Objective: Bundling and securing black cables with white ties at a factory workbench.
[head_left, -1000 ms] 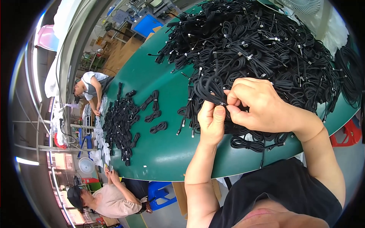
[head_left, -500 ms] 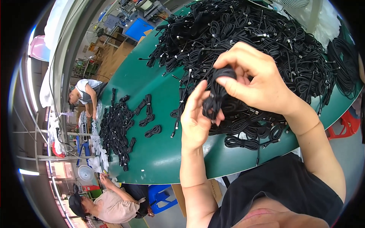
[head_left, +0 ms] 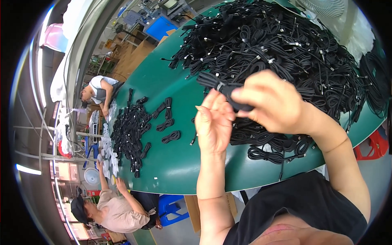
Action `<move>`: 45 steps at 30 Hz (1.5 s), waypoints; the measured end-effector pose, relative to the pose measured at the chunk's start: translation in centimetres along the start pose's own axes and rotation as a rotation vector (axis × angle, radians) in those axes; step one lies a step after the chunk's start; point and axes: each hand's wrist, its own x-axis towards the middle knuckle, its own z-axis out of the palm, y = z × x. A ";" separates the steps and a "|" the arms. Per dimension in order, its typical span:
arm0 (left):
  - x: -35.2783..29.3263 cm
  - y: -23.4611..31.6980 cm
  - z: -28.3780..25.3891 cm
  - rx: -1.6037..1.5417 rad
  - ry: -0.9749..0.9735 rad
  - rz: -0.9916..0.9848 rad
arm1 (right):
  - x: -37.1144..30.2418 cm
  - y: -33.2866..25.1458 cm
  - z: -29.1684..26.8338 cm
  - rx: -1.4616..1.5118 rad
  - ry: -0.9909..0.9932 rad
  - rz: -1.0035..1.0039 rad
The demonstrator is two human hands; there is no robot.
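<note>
My right hand [head_left: 271, 102], blurred by motion, grips one end of a coiled black cable bundle [head_left: 210, 81]. A tie or band shows around its middle, and the coil points up and to the left. Just below it, my left hand [head_left: 214, 124] is turned palm up with its fingers apart, the fingertips close under the bundle; whether they touch it I cannot tell. Behind both hands lies a large heap of black cables [head_left: 261, 45] with silvery connector ends.
On the green table [head_left: 175, 175], a smaller pile of bundled cables [head_left: 130, 134] lies at the left, with several single bundles [head_left: 170, 136] beside it. Two people work along the far left edge. A blue stool [head_left: 171, 210] and a red stool [head_left: 371, 143] stand by the table.
The bundle, earlier upright between both hands, now stretches up and left from my right hand. My left fingers have opened away from it. The view has shifted slightly.
</note>
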 end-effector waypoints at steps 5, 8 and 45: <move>-0.5 0.2 0.5 0.019 -0.035 0.005 | -0.5 0.1 1.1 0.028 -0.215 -0.128; -0.7 1.6 0.1 0.029 -0.180 0.073 | 0.4 -0.4 0.4 -0.088 -0.084 0.034; -0.6 -1.2 1.0 0.329 -0.193 0.100 | -0.4 -1.0 -0.6 0.129 -0.222 0.364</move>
